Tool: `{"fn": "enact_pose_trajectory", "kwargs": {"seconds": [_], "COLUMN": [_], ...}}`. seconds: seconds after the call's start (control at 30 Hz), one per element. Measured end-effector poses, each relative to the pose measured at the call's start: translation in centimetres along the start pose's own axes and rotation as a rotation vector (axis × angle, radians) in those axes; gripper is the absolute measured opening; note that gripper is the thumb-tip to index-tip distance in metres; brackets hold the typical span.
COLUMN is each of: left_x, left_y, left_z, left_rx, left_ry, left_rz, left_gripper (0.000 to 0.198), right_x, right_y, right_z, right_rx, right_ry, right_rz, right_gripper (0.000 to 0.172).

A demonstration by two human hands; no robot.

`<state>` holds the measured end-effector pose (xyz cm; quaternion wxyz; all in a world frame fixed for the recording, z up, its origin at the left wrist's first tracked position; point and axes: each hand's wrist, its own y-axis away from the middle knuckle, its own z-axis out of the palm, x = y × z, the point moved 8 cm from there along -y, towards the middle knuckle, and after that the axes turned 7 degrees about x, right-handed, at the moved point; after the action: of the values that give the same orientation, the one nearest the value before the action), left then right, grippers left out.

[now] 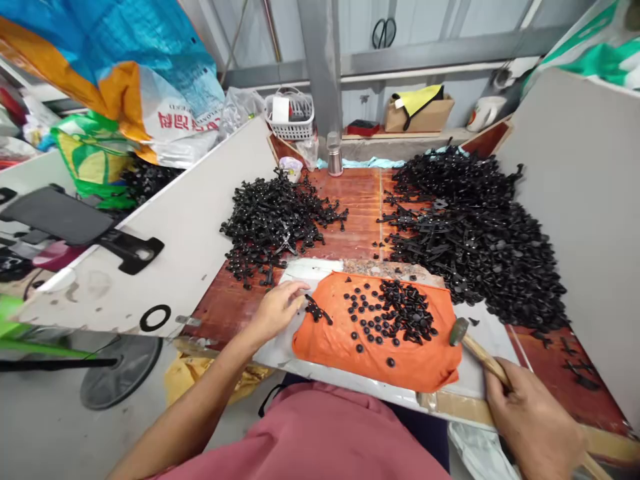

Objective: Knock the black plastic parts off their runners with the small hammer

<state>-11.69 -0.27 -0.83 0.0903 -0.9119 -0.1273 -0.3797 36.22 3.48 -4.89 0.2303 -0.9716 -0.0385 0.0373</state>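
My left hand (281, 309) is at the left edge of an orange cloth (325, 347), its index finger and thumb apart. Just beyond the fingertips, a black branched plastic part (318, 311) lies on the cloth; whether the thumb touches it is hard to tell. My right hand (533, 417) grips the wooden handle of a hammer (484, 355). The hammer's greenish-grey head (458, 331) sits by the cloth's right edge. Small black round pieces (370, 325) are scattered mid-cloth, beside a denser heap of small black pieces (413, 310).
A pile of black branched parts (275, 220) covers the back left of the reddish tabletop (360, 207). A larger black pile (480, 233) spreads along the right. Grey side panels (575, 180) border the bench. Behind stand a steel cup (335, 160) and a white basket (290, 120).
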Motion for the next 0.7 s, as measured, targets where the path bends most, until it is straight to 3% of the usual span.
{"fn": "enact_pose_trajectory", "kwargs": {"seconds": [0.07, 0.23, 0.37, 0.43, 0.53, 0.7], "left_x": [-0.2, -1.9, -1.7, -1.4, -1.7, -1.9], "left_y": [0.9, 1.4, 0.4, -0.1, -0.5, -0.3], "left_z": [0.3, 0.2, 2.4, 3.2, 3.6, 2.2], "left_rx": [-0.048, 0.092, -0.005, -0.002, 0.039, 0.124], "left_ry": [-0.092, -0.282, -0.380, -0.375, -0.268, 0.172], "left_rz": [0.037, -0.136, -0.122, -0.114, -0.145, -0.105], "left_gripper": [0.023, 0.019, 0.039, 0.038, 0.026, 0.017], "right_x": [0.0, 0.3, 0.4, 0.4, 0.1, -0.5], "right_y": [-0.1, -0.3, -0.2, -0.2, -0.3, -0.3], "right_z": [0.0, 0.2, 0.6, 0.5, 0.1, -0.5], "right_rx": [-0.006, -0.012, -0.041, -0.034, -0.016, 0.025], "right_ry": [0.000, 0.006, -0.044, -0.036, 0.000, 0.060], "right_rz": [0.001, -0.004, -0.023, -0.015, -0.016, -0.022], "right_gripper": [0.033, 0.032, 0.032, 0.035, 0.038, 0.036]}}
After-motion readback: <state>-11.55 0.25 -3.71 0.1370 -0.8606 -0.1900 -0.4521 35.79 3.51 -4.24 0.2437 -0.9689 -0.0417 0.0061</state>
